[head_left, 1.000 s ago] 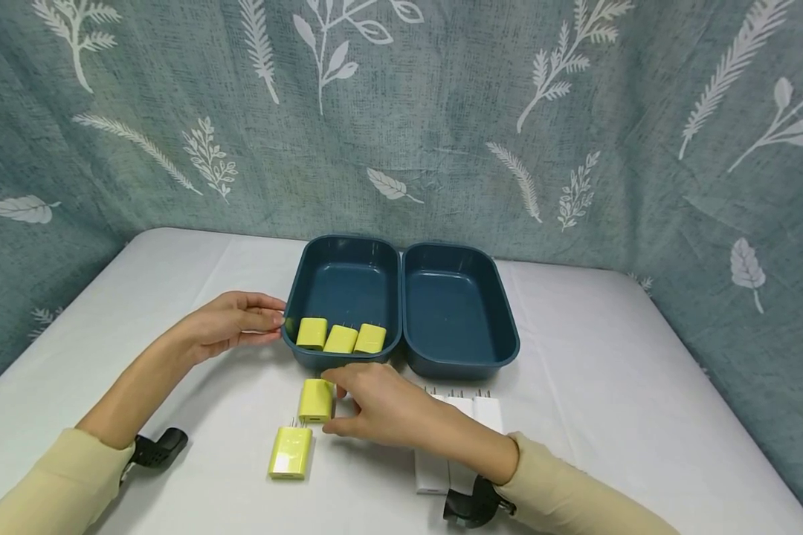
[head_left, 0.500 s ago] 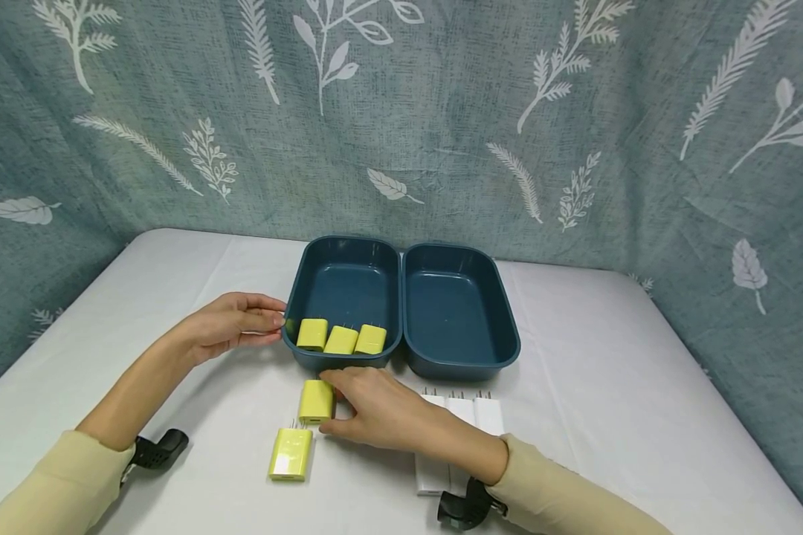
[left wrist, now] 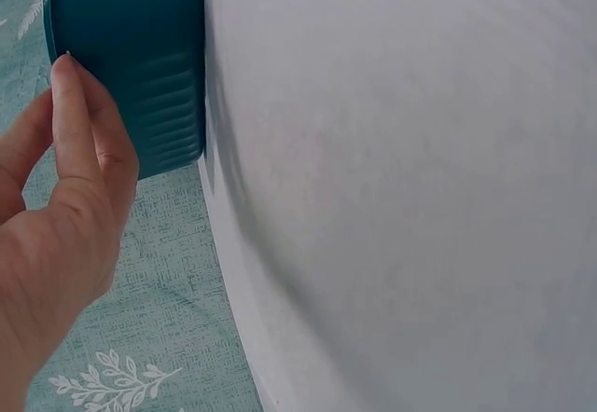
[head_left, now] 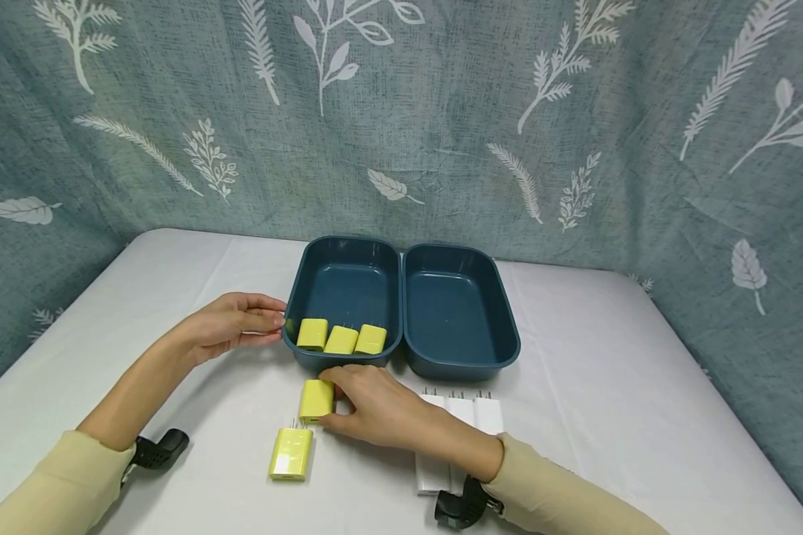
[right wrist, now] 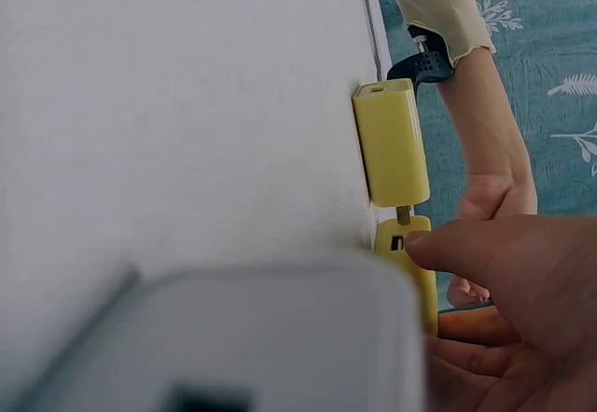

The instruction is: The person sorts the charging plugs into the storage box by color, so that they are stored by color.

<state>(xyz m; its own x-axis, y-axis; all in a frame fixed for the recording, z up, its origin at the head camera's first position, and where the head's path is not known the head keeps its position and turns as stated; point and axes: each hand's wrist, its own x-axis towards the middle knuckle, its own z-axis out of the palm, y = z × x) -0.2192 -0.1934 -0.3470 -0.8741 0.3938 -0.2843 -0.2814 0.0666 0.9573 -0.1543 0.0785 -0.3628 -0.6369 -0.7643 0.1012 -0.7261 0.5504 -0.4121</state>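
My right hand pinches a yellow USB wall charger on the table, thumb at its port end and index finger at the prong end. In the right wrist view, the thumb presses beside that charger's port. A second yellow charger lies just nearer, prongs pointing away. Inside the left dark blue bin, three yellow chargers stand along the near wall. My left hand touches this bin's left side with fairly straight fingers, fingertips at the rim in the left wrist view.
The right dark blue bin stands beside the left one, nothing in it. Several white chargers lie in rows under and beside my right forearm, partly hidden. A leaf-patterned curtain hangs behind the white-covered table.
My right hand has shifted slightly left, and its thumb has come in against the yellow charger. The left hand has kept its place at the bin.
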